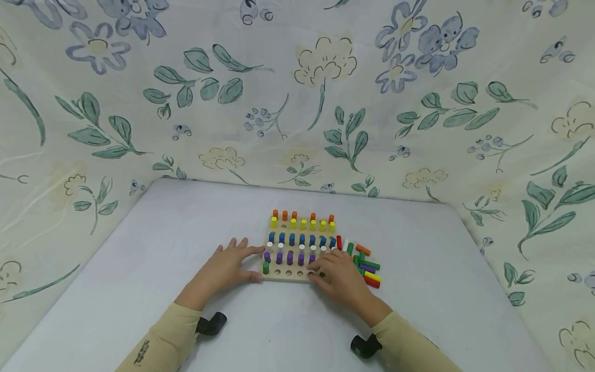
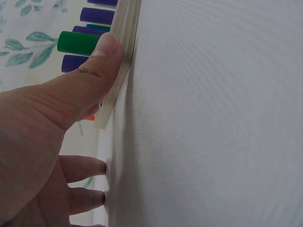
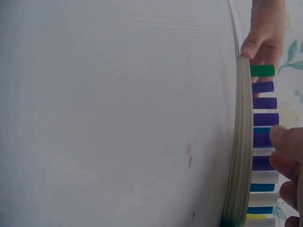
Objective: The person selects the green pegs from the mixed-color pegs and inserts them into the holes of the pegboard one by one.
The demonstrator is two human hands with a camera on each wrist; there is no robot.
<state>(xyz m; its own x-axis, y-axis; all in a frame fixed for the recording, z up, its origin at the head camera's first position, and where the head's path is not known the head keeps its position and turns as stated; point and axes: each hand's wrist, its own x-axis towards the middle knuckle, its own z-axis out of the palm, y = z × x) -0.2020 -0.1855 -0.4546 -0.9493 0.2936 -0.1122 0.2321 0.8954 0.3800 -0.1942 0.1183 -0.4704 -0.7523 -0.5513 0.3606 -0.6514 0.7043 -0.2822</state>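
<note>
A wooden pegboard (image 1: 283, 276) lies on the table with rows of orange, yellow, blue, white and purple pegs. One green peg (image 1: 266, 267) stands at the left end of its front row. My left hand (image 1: 228, 266) spreads at the board's left front corner, thumb at the front edge by the green peg, index finger along the left side. Over the front right part is my right hand (image 1: 341, 274). In the right wrist view its thumb and index tips overlap the purple pegs (image 3: 266, 119), with nothing seen between them. It hides the right ends of the nearer rows.
Loose pegs in green, red, yellow, purple and orange lie in a pile (image 1: 370, 267) right of the board. A white cloth covers the table (image 1: 279, 320), and a flowered cloth (image 1: 279, 103) hangs behind it. Black devices (image 1: 212, 324) show at both wrists.
</note>
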